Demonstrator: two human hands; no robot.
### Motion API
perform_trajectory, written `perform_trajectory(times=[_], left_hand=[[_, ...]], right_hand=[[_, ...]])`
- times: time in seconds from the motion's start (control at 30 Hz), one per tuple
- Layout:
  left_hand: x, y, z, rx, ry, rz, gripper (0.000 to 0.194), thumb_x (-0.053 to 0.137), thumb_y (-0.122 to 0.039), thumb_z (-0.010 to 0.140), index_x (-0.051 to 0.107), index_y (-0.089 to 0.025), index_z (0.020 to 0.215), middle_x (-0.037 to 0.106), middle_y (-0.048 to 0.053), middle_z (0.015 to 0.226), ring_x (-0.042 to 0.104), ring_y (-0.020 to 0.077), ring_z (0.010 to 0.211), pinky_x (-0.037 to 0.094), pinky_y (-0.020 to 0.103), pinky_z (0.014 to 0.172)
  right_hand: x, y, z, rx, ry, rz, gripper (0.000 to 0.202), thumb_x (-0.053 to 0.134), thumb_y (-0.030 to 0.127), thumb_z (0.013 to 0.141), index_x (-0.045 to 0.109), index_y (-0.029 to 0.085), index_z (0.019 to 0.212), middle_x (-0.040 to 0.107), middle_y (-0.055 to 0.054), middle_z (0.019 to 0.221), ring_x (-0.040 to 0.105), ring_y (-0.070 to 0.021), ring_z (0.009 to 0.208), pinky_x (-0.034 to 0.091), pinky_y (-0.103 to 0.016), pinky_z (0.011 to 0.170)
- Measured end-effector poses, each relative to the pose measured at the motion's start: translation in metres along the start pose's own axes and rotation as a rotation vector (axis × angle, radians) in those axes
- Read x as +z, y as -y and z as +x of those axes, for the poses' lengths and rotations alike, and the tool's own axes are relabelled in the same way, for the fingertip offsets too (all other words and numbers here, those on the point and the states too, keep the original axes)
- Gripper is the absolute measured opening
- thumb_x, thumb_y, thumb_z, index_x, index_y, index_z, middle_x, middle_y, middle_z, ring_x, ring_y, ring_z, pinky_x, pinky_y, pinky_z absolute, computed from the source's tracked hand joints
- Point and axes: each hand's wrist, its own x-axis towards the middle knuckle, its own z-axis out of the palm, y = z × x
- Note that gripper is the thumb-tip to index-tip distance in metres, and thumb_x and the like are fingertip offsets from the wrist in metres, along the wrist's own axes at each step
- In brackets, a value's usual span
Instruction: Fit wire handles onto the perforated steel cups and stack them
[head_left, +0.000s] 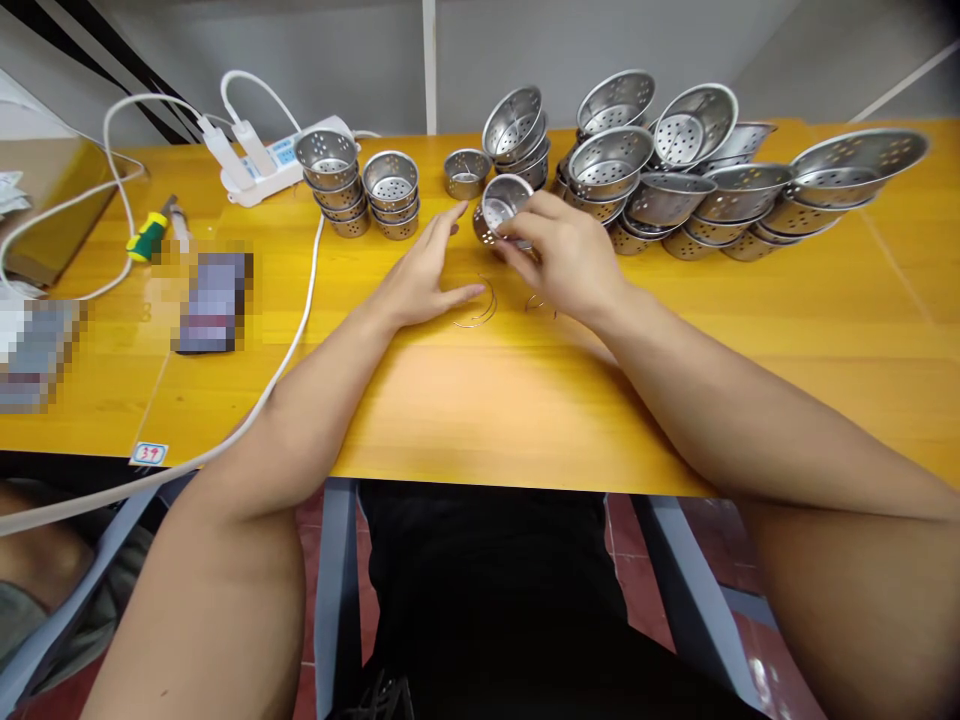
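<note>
A small perforated metal cup (501,203) is tilted in the grip of my right hand (574,255), whose fingers pinch its rim and wall. To its left, my left hand (427,265) is open, thumb and fingers apart, with nothing between them. Thin curved wires (484,308) lie on the table just beside the left thumb, and another bit of thin wire (534,302) shows below the right hand. Behind the held cup stands a single perforated cup (466,175). A leaning stack of similar cups (516,130) is close behind the right hand.
Many stacked perforated cups (671,200) crowd the right rear of the yellow table (480,400). Two shorter stacks (330,180) stand left, near a white power strip (289,160). Its white cable (309,300) crosses my left arm. A phone (214,300) and a green-yellow-handled tool (150,235) lie further left.
</note>
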Motion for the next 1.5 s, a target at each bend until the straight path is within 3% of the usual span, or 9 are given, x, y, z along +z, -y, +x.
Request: perform_trajectory(times=[0.13, 0.23, 0.43, 0.57, 0.83, 0.97, 1.23, 1.4, 1.5], left_hand=[[0.000, -0.013, 0.003, 0.016, -0.035, 0.028, 0.115, 0.090, -0.091, 0.101, 0.043, -0.037, 0.191, 0.053, 0.014, 0.203, 0.050, 0.0444, 0.195, 0.040, 0.070, 0.167], [-0.001, -0.016, 0.003, 0.010, -0.046, 0.036, 0.103, 0.084, -0.091, 0.104, 0.051, -0.037, 0.185, 0.061, 0.014, 0.195, 0.056, 0.0451, 0.190, 0.040, 0.070, 0.166], [-0.004, -0.012, 0.003, 0.038, -0.041, 0.042, 0.096, 0.076, -0.090, 0.108, 0.051, -0.033, 0.182, 0.065, 0.017, 0.189, 0.060, 0.0447, 0.186, 0.043, 0.068, 0.164], [-0.004, -0.012, 0.004, 0.018, -0.018, 0.042, 0.097, 0.075, -0.092, 0.108, 0.050, -0.036, 0.183, 0.064, 0.015, 0.190, 0.058, 0.0450, 0.187, 0.043, 0.068, 0.164], [0.003, 0.013, 0.005, 0.108, -0.021, -0.017, 0.117, 0.065, -0.111, 0.102, 0.047, -0.033, 0.187, 0.065, 0.019, 0.187, 0.059, 0.0491, 0.184, 0.042, 0.071, 0.163], [0.008, 0.028, 0.008, 0.164, -0.011, -0.070, 0.120, 0.070, -0.109, 0.101, 0.045, -0.031, 0.188, 0.065, 0.021, 0.187, 0.058, 0.0518, 0.184, 0.040, 0.072, 0.162], [0.002, 0.022, 0.007, 0.140, -0.004, -0.078, 0.116, 0.073, -0.108, 0.101, 0.052, -0.031, 0.185, 0.067, 0.021, 0.185, 0.062, 0.0499, 0.180, 0.045, 0.070, 0.159], [0.008, 0.029, 0.001, 0.058, -0.004, -0.119, 0.127, 0.082, -0.110, 0.094, 0.044, -0.030, 0.186, 0.066, 0.022, 0.184, 0.068, 0.0490, 0.175, 0.055, 0.070, 0.150], [0.012, 0.033, -0.003, -0.015, -0.019, -0.110, 0.125, 0.091, -0.102, 0.093, 0.044, -0.030, 0.183, 0.069, 0.022, 0.177, 0.073, 0.0469, 0.169, 0.059, 0.067, 0.145]], right_hand=[[0.012, 0.035, -0.003, -0.070, 0.049, -0.046, 0.052, 0.057, 0.074, 0.128, 0.088, 0.036, 0.143, 0.086, -0.012, 0.145, 0.081, -0.0437, 0.133, 0.067, -0.059, 0.111], [0.015, 0.045, -0.005, -0.089, 0.101, -0.068, 0.054, 0.055, 0.073, 0.128, 0.089, 0.033, 0.141, 0.086, -0.013, 0.145, 0.081, -0.0418, 0.128, 0.067, -0.057, 0.109], [0.005, 0.038, 0.001, -0.089, 0.141, 0.021, 0.048, 0.074, 0.073, 0.117, 0.090, 0.035, 0.141, 0.074, -0.017, 0.163, 0.068, -0.0525, 0.153, 0.055, -0.078, 0.134], [0.005, 0.030, 0.004, -0.088, 0.109, 0.047, 0.046, 0.075, 0.075, 0.117, 0.088, 0.037, 0.141, 0.071, -0.017, 0.170, 0.062, -0.0541, 0.160, 0.050, -0.085, 0.140], [0.006, 0.015, 0.006, -0.179, 0.149, 0.042, 0.046, 0.080, 0.065, 0.118, 0.083, 0.035, 0.152, 0.067, -0.018, 0.180, 0.064, -0.0534, 0.167, 0.052, -0.083, 0.144], [0.006, 0.013, 0.006, -0.202, 0.152, 0.008, 0.043, 0.072, 0.063, 0.123, 0.082, 0.035, 0.154, 0.067, -0.017, 0.180, 0.066, -0.0496, 0.167, 0.055, -0.079, 0.144], [-0.003, 0.016, 0.008, -0.117, 0.155, 0.084, 0.052, 0.065, 0.079, 0.123, 0.086, 0.033, 0.134, 0.077, -0.018, 0.166, 0.073, -0.0494, 0.156, 0.059, -0.077, 0.138], [-0.010, 0.019, 0.010, -0.107, 0.182, 0.225, 0.062, 0.077, 0.093, 0.113, 0.088, 0.032, 0.119, 0.081, -0.018, 0.159, 0.074, -0.0489, 0.155, 0.057, -0.075, 0.139], [-0.015, 0.022, 0.010, -0.146, 0.248, 0.323, 0.060, 0.086, 0.091, 0.108, 0.091, 0.032, 0.110, 0.083, -0.016, 0.154, 0.077, -0.0454, 0.145, 0.058, -0.072, 0.135]])
